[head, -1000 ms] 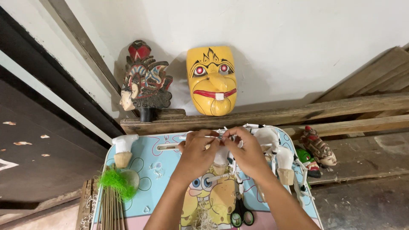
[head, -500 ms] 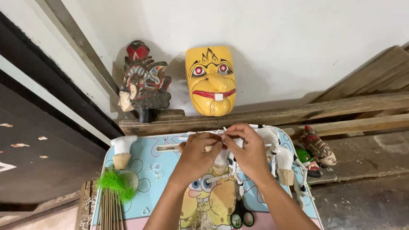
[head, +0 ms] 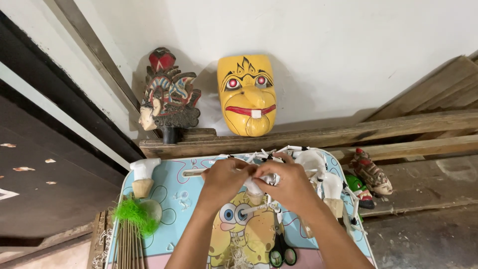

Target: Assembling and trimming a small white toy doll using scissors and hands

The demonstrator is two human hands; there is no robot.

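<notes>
Two hands meet over the far middle of our small cartoon-print table (head: 174, 192): the left hand (head: 226, 179) and right hand (head: 289, 184) both pinch tight on a little white puppet head (head: 255, 187). Black scissors (head: 281, 249) lie at the table's near edge.

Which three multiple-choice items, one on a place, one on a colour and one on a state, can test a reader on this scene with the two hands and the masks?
1. Where does the yellow mask stand?
A. on the wooden beam, against the wall
B. on the small table
C. on the floor

2. What colour is the fibre tuft on the cartoon-printed table?
A. red
B. green
C. blue

3. What are the left hand and right hand doing?
A. resting apart
B. holding the scissors
C. closed together on a small white piece

Answers: 1 A, it leans on the wall above the beam. 2 B, the tuft is bright green. 3 C, both hands meet on it; the scissors lie untouched.
</notes>
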